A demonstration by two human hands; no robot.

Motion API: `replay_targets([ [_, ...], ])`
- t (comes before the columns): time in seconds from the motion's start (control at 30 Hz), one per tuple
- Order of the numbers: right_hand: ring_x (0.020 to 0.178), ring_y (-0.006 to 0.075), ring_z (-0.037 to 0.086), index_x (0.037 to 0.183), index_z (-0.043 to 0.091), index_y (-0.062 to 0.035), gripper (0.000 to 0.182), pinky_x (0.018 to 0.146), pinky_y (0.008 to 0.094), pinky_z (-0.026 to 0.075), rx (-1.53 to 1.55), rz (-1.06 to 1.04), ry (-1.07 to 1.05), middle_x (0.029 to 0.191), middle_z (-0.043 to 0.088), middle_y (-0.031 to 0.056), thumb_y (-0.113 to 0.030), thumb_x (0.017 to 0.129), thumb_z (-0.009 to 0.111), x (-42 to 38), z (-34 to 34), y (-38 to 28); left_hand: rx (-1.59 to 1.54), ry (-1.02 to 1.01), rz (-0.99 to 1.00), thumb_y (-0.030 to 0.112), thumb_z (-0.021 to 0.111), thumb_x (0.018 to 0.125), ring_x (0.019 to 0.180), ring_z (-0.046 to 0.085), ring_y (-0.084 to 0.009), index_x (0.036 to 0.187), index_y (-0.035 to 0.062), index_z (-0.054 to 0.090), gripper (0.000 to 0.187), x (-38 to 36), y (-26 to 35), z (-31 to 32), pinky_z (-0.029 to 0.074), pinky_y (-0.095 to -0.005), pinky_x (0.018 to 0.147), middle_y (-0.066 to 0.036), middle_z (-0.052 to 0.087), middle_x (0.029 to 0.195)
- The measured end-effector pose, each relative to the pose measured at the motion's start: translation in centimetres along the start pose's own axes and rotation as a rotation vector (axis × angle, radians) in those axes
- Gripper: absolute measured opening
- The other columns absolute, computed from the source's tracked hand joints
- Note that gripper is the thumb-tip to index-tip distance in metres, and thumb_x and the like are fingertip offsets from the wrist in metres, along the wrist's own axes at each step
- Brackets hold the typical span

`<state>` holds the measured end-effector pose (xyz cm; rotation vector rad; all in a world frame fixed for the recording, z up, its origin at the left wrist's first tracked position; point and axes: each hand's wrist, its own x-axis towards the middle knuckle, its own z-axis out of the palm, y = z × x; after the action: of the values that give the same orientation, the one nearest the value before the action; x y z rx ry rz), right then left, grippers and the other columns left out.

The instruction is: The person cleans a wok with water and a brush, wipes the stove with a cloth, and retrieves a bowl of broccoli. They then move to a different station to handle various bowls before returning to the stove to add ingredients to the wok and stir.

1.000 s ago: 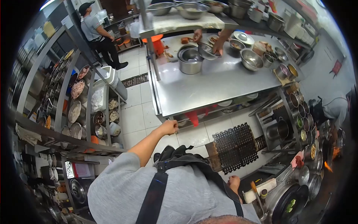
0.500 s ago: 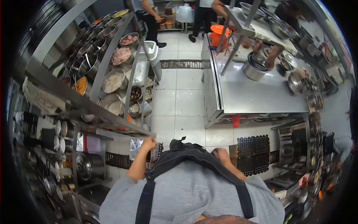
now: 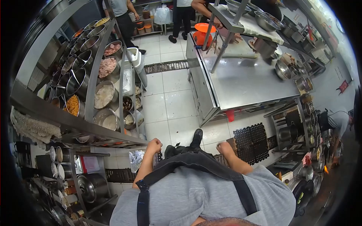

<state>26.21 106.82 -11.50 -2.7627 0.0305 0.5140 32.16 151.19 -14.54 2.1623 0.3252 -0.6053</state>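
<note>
My left hand [image 3: 154, 146] is curled into a loose fist in front of my body, with nothing showing in it. It is close to the lower end of the steel rack [image 3: 56, 117] and above a foil-covered item [image 3: 138, 159]. On the other side, my right hand [image 3: 225, 148] is also closed, with nothing seen in it, near a black perforated mat [image 3: 250, 143] on the floor. Between the two hands, a black shoe [image 3: 198, 135] of mine shows beyond the dark apron [image 3: 192, 161]. Neither hand touches the rack or the steel table [image 3: 249, 84].
Bowls of ingredients, including pink meat [image 3: 108, 67], fill the left rack. A tiled aisle [image 3: 175, 105] with a floor drain [image 3: 166, 67] runs ahead. Co-workers stand at the far end; one person's arm [image 3: 203, 8] reaches over the table. A flame [image 3: 326, 169] burns at right.
My view has moved forward and turned a little. My shoe has come into sight, and my right hand has swung forward. The co-worker's pot has moved right and tilted.
</note>
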Motion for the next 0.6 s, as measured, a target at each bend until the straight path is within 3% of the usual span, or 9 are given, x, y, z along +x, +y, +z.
replay_targets([
  [0.07, 0.084, 0.0383, 0.063, 0.079, 0.070, -0.0015, 0.028, 0.080, 0.0462, 0.049, -0.113, 0.114, -0.107, 0.083, 0.065, 0.0231, -0.027, 0.077, 0.059, -4.0, 2.2, 3.6, -0.083, -0.038, -0.090, 0.019, 0.064, 0.073, 0.072, 0.067, -0.0264, 0.087, 0.0035, 0.062, 0.021, -0.5, 1.9, -1.1, 0.052, -0.0358, 0.067, -0.014, 0.067, 0.078],
  [0.13, 0.084, 0.0378, 0.064, 0.075, 0.069, 0.0007, 0.028, 0.079, 0.0455, 0.051, -0.052, 0.269, -0.053, 0.083, 0.066, 0.0227, -0.026, 0.076, 0.061, -7.8, 3.0, 5.5, -0.012, -0.056, -0.066, 0.021, 0.065, 0.072, 0.076, 0.066, -0.0285, 0.087, 0.0045, 0.063, 0.022, 0.2, 0.4, -0.7, 0.052, -0.0370, 0.070, -0.014, 0.067, 0.080],
  [0.2, 0.085, 0.0368, 0.065, 0.079, 0.070, 0.0001, 0.025, 0.077, 0.0439, 0.052, 0.053, 0.555, -0.113, 0.084, 0.066, 0.0230, -0.024, 0.074, 0.064, -9.9, 1.9, 5.3, 0.054, -0.063, -0.036, 0.023, 0.065, 0.071, 0.081, 0.066, -0.0305, 0.086, 0.0055, 0.063, 0.024, 0.5, -0.5, -0.6, 0.051, -0.0382, 0.074, -0.015, 0.068, 0.082],
  [0.33, 0.087, 0.0361, 0.065, 0.089, 0.071, -0.0037, 0.025, 0.080, 0.0425, 0.051, 0.178, 0.649, -0.099, 0.086, 0.067, 0.0215, -0.022, 0.074, 0.064, -10.1, -0.4, 2.6, 0.201, -0.162, -0.084, 0.025, 0.064, 0.070, 0.082, 0.065, -0.0323, 0.087, 0.0069, 0.064, 0.025, 1.3, -0.5, 0.1, 0.051, -0.0400, 0.076, -0.017, 0.067, 0.084],
  [0.4, 0.088, 0.0359, 0.065, 0.090, 0.072, -0.0065, 0.023, 0.081, 0.0414, 0.051, 0.213, 0.492, -0.159, 0.087, 0.067, 0.0191, -0.022, 0.075, 0.063, -8.8, 0.1, 2.4, 0.382, -0.136, 0.065, 0.025, 0.063, 0.071, 0.082, 0.065, -0.0324, 0.089, 0.0061, 0.064, 0.026, 1.9, 1.8, -0.7, 0.051, -0.0401, 0.076, -0.017, 0.067, 0.085],
  [0.47, 0.063, 0.0310, 0.065, 0.065, 0.066, -0.0013, 0.021, 0.063, 0.0423, 0.052, -0.038, -0.007, 0.116, 0.063, 0.064, 0.0153, -0.017, 0.075, 0.057, -7.1, 3.7, 3.4, 0.239, -0.129, 0.018, 0.025, 0.062, 0.072, 0.084, 0.065, -0.0325, 0.090, 0.0045, 0.064, 0.027, 2.6, 5.0, -2.1, 0.051, -0.0400, 0.076, -0.017, 0.067, 0.085],
  [0.53, 0.066, 0.0338, 0.064, 0.066, 0.066, -0.0019, 0.021, 0.064, 0.0440, 0.050, 0.072, 0.004, 0.048, 0.068, 0.064, 0.0166, -0.019, 0.074, 0.058, -5.4, -0.4, -2.1, 0.145, -0.060, 0.076, 0.023, 0.062, 0.073, 0.077, 0.066, -0.0283, 0.090, 0.0037, 0.063, 0.026, 2.8, 9.0, -4.6, 0.052, -0.0371, 0.071, -0.015, 0.067, 0.080],
  [0.6, 0.066, 0.0362, 0.062, 0.068, 0.066, -0.0022, 0.021, 0.066, 0.0434, 0.049, 0.299, 0.098, -0.056, 0.071, 0.063, 0.0197, -0.021, 0.074, 0.059, -3.5, -3.2, -5.2, -0.015, -0.027, 0.152, 0.015, 0.062, 0.077, 0.061, 0.064, -0.0177, 0.088, 0.0026, 0.061, 0.017, 3.7, 12.2, -7.2, 0.053, -0.0355, 0.056, -0.009, 0.065, 0.073],
])
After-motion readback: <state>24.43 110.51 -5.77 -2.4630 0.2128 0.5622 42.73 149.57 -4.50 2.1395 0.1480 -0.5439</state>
